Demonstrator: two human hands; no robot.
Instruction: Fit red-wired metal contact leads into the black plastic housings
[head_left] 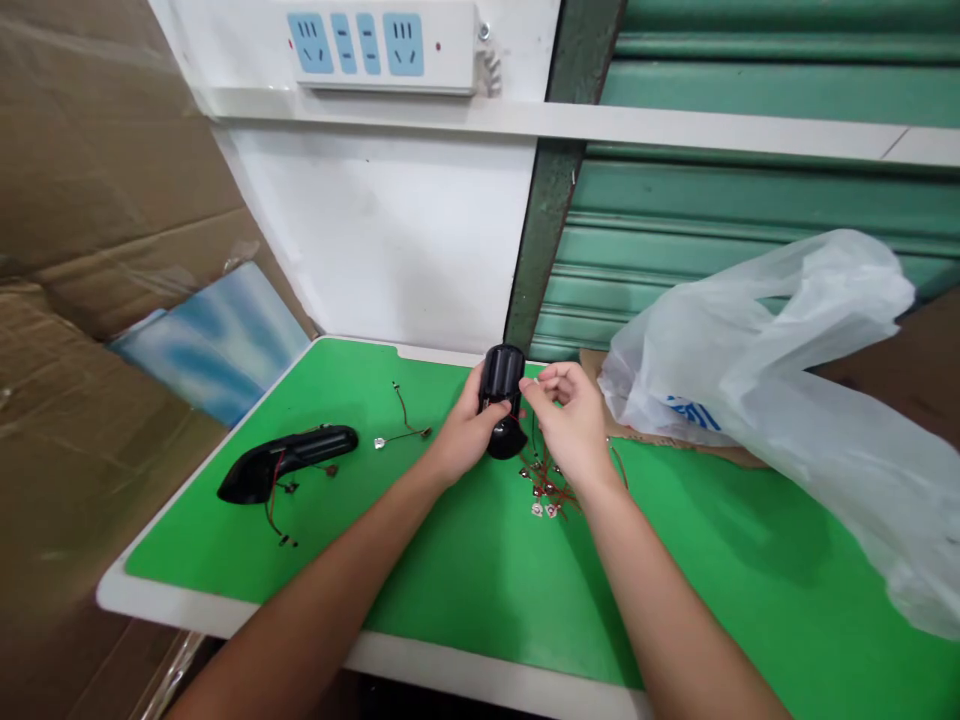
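My left hand [466,430] is wrapped round a glossy black plastic housing [504,372], its thumb lying across the front. The housing is upright above the green mat, and a thin red wire shows near the thumb. Close against its right side is my right hand [562,410], thumb and forefinger pinched together; a thin wire seems to run there, but what the fingertips hold is too small to make out. Below my right hand lies a tangle of wired small parts [546,488] with red and brown leads. A second black housing [292,462] with wires hanging out rests at left.
A single wired part [405,432] lies between the left housing and my left hand. The green mat [465,590] covers a white-edged table. A translucent plastic bag [750,350] bulges over the right side. Cardboard [90,200] stands at left; a power strip [386,45] is on the wall.
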